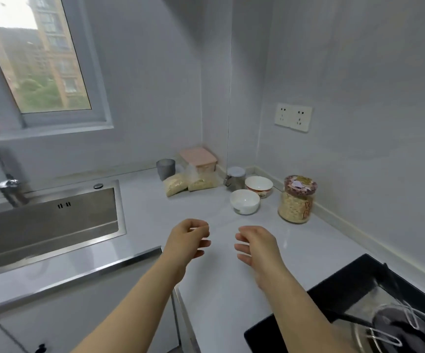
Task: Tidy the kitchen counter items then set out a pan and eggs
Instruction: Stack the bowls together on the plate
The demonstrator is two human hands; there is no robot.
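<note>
The left hand (188,240) and right hand (257,247) hover side by side over a bare stretch of tabletop (221,289), palms turned toward each other. Their fingers (202,244) are loosely curled and hold nothing, and none touches the surface or any item. This looks like the tidying step, with no item yet taken up.

The white bowl (244,201) is the nearest thing. It lies just beyond the fingers and apart from them, a little closer to the right hand. Behind the white bowl sits a patterned bowl (258,186), and to its right stands a grain jar (296,200). Behind it to the left are a metal canister (236,178), then grain bags (175,184), a grey cup (165,169) and a pink-lidded box (198,159).

The next move probably calls for a forward reach and a grasp on the white bowl's rim.

On the near side of the white bowl and off to the right, a hob (333,296) carries dark cookware (394,324). Whether that is the pan I cannot tell. No eggs show.
</note>
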